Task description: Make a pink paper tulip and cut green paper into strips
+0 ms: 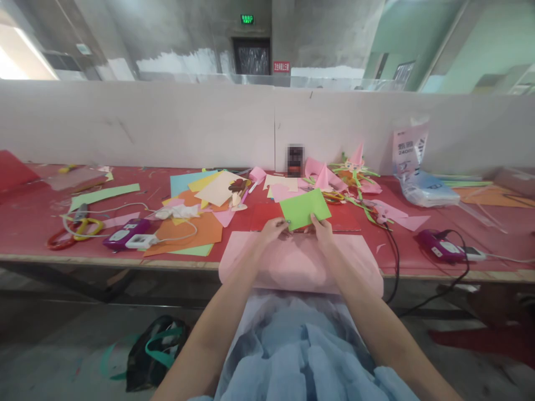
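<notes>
A bright green sheet of paper (304,208) is held up at a slant above the table's near edge. My left hand (276,229) pinches its lower left corner, and my right hand (321,228) grips its lower right side with the thumb on top. The fingers beneath the sheet are partly hidden. Under both forearms a large pink sheet (292,262) drapes over the table edge. Behind the green paper lies a flat red sheet (345,218). Just beyond are pink paper pieces and a pink paper cone (322,178).
Coloured papers (190,228), scissors (86,228) and a purple power strip (127,234) lie on the left. To the right are a paper figure with a pink hat (355,161), a plastic bag (422,172) and another purple power strip (441,246). A white partition (167,122) stands behind.
</notes>
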Demonstrator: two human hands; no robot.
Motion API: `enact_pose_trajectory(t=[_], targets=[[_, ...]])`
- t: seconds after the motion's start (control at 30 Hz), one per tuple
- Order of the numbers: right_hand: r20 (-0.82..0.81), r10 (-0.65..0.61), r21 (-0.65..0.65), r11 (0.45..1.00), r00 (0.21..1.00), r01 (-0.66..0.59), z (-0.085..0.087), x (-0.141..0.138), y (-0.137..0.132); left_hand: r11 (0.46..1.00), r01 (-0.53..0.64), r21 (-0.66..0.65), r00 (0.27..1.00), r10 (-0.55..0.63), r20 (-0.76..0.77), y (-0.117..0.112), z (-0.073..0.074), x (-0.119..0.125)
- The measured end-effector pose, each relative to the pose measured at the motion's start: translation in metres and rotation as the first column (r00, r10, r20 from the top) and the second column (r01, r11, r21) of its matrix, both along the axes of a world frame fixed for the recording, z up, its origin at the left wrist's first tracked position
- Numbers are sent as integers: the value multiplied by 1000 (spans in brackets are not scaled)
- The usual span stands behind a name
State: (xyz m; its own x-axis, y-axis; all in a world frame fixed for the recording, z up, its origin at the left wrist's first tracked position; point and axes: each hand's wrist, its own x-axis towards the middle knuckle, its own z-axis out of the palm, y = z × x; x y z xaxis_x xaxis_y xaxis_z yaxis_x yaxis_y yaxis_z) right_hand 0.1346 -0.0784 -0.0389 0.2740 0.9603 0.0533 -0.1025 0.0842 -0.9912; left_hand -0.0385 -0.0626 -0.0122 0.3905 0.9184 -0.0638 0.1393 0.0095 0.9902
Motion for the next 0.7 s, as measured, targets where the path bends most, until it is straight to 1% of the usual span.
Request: enact_pose_trajectory(t=[0.1,0.17,0.3,0.4,0.47,0.6,0.7], targets=[[-98,-43,-45,998,994,39,-1,0,1,1000,21,-7,1000,-21,19,0,-1,-1],[-106,-47,-31,999,993,44,-1,0,1,999,35,12,999,-35,3,-1,-1,-1],[-81,15,-18,1000,997,-16,0,-3,1,997,27,79,998,-23,-53,-3,-1,-2],[-70,62,-13,998,996,-63,1,-6,0,994,34,102,998,-29,-55,-1,-3,-3],[-71,69,-7,998,995,-70,1,-6,1,995,44,94,998,-39,-52,0,-5,-3],[-73,69,-15,997,995,-71,2,-6,0,999,38,28,999,-37,-18,1,-6,-1],[-128,70,-38,996,989,-75,3,-6,0,999,39,17,999,-39,-7,0,-4,-1]])
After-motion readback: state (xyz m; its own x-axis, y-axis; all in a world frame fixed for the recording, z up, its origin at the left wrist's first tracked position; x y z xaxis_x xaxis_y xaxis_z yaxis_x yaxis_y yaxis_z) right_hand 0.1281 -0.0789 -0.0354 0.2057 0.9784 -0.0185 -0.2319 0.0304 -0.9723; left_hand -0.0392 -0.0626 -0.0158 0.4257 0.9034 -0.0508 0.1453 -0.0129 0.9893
